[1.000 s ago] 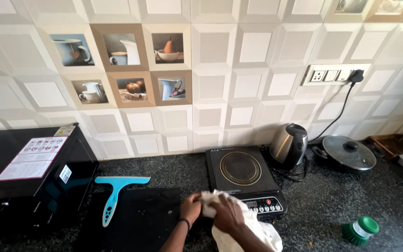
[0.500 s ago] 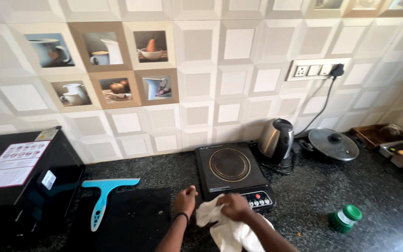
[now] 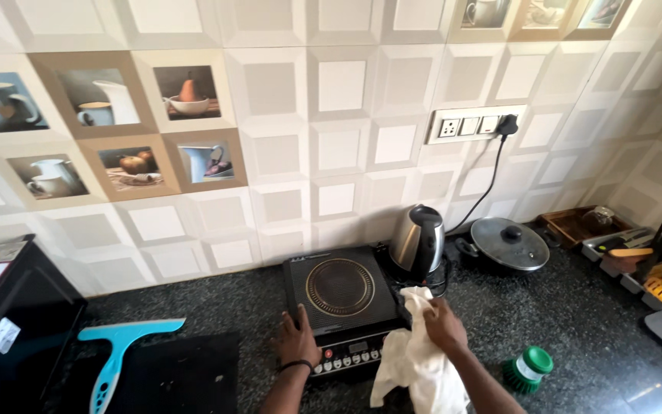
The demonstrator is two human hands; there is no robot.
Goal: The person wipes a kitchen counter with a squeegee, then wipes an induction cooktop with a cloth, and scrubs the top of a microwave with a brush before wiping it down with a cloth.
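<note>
A black induction cooktop [image 3: 340, 293] sits on the dark granite counter [image 3: 216, 314]. My left hand [image 3: 297, 340] rests flat on its front left corner, fingers spread. My right hand [image 3: 444, 325] grips a white cloth [image 3: 415, 356] at the cooktop's right edge, and the cloth hangs down over the counter. Just behind the cloth stands a steel electric kettle [image 3: 417, 241].
A black microwave [image 3: 9, 322] fills the left. A turquoise squeegee [image 3: 120, 349] lies on a black mat [image 3: 181, 372]. A lidded black pan [image 3: 509, 244], a utensil tray [image 3: 645, 261] and a green-capped scrub brush [image 3: 528, 369] are to the right. A wall socket [image 3: 469, 125] holds a plug.
My right hand has carried the cloth from the cooktop's front left across to its right edge near the kettle. My left hand has settled on the cooktop's front corner. The view shifted right.
</note>
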